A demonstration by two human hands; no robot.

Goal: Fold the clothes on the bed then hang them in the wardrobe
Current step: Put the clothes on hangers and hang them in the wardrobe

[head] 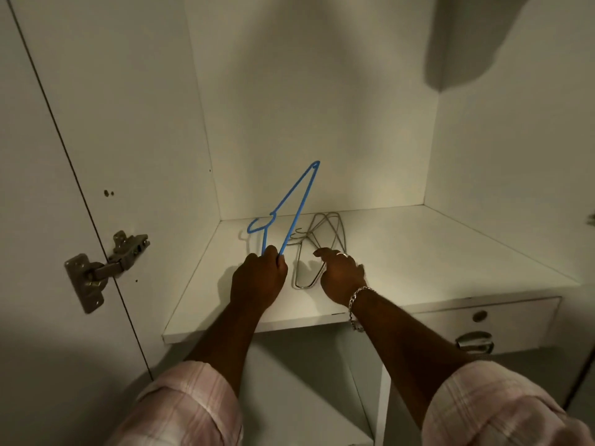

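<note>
I look into an open white wardrobe. My left hand grips one end of a blue hanger, which stands tilted up off the white shelf with its hook near the shelf's back left. Right beside it, a few grey metal hangers lie flat on the shelf. My right hand, with a ring and a chain bracelet, hovers over them with its fingers loosely curled, fingertips at the wire; I cannot tell whether it holds any. No clothes lie on the shelf.
The wardrobe door stands open on the left with a metal hinge. A drawer with a lock and a metal handle sits under the shelf on the right. A pale garment hangs blurred at top right.
</note>
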